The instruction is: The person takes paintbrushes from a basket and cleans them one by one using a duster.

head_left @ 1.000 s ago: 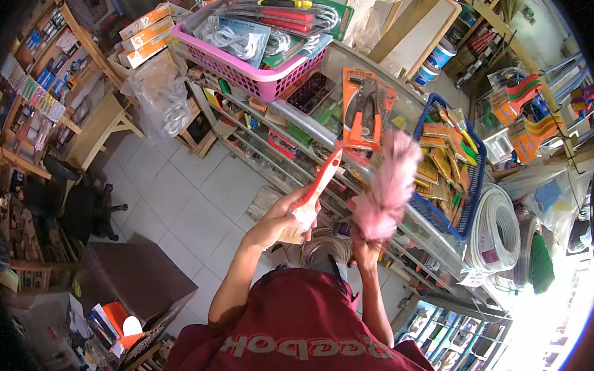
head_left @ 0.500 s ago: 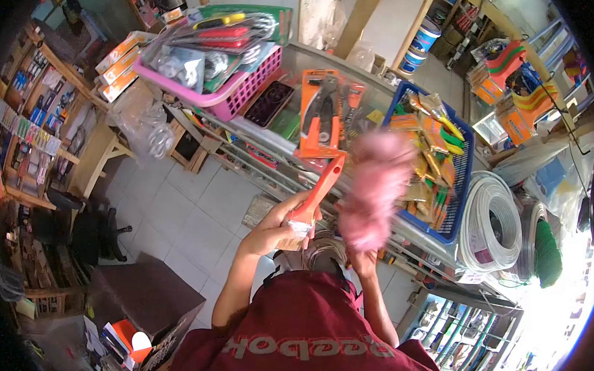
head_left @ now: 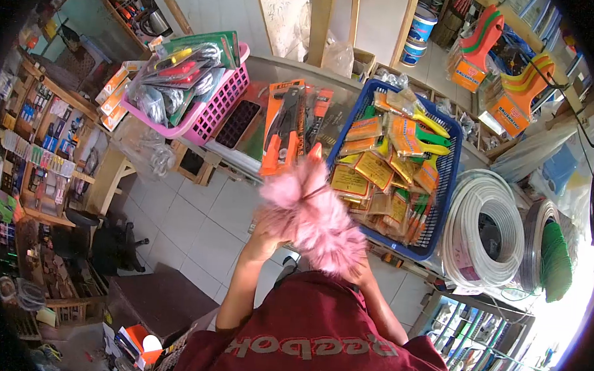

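A fluffy pink duster (head_left: 319, 220) stretches in front of my body, with its lower end in my right hand (head_left: 359, 272), which is closed around it. My left hand (head_left: 262, 243) is at the duster's left side, its fingers mostly covered by the fluff. It grips a paintbrush (head_left: 315, 151), of which only the orange handle tip shows above the duster; the bristles are hidden. Just beyond lie orange-handled pliers on a card (head_left: 284, 128). To the right, a blue basket (head_left: 453, 187) holds several packaged paintbrushes (head_left: 385, 163).
A pink basket (head_left: 210, 114) of packaged goods stands on the glass counter (head_left: 255, 158), beside a dark phone (head_left: 238, 123). Coils of white cable (head_left: 457, 224) sit at the right end. Wide orange brushes (head_left: 470, 63) hang at upper right. A dark chair (head_left: 116, 243) stands on the tiled floor.
The duster has moved left from beside the basket and now covers the paintbrush and part of my left hand. The view has shifted slightly.
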